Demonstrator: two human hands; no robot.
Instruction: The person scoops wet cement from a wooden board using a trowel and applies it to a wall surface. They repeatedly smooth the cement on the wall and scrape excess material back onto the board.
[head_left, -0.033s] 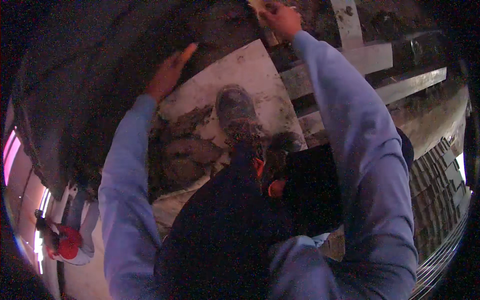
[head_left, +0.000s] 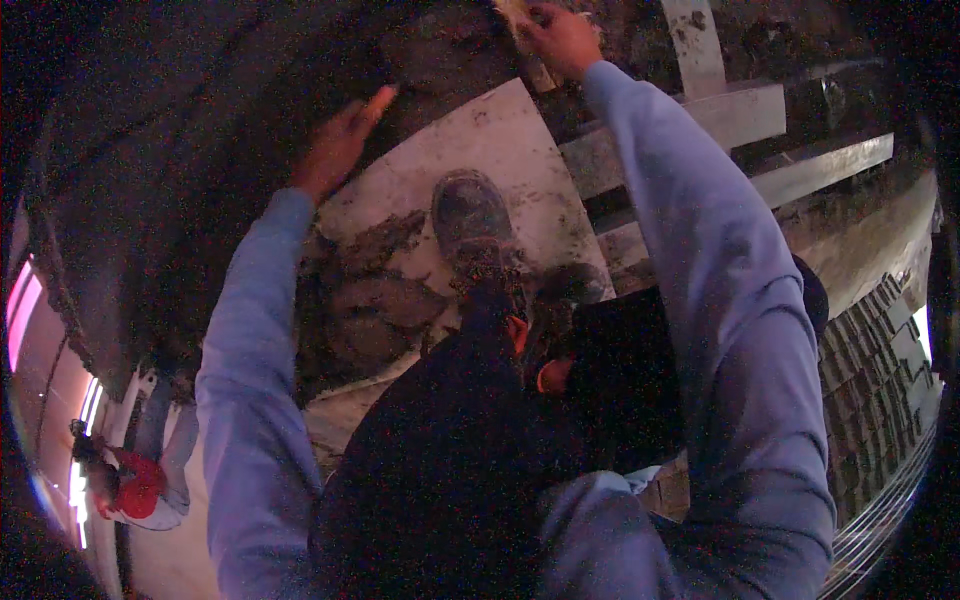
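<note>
My left hand [head_left: 335, 150] reaches out over a dark, lumpy mass [head_left: 200, 170] that looks like wet earth or clay. Its fingers are stretched out, with an orange-lit tip, and I see nothing held in them. At the top edge, the fingers of my right hand [head_left: 565, 42] close on a pale yellowish piece [head_left: 513, 12]. The frame cuts that piece off, so its kind does not show. Between and below my hands, a pale, mud-spotted board [head_left: 540, 160] lies on the ground under my muddy shoe [head_left: 470, 212].
Pale beams [head_left: 740, 115] cross to the right of the board, beside my right forearm. Stacked grey bricks or blocks [head_left: 870, 360] stand farther right, above thin metal rods [head_left: 880, 515]. Dark clods [head_left: 375, 310] lie near my shoe. At far left is a person in red [head_left: 140, 485].
</note>
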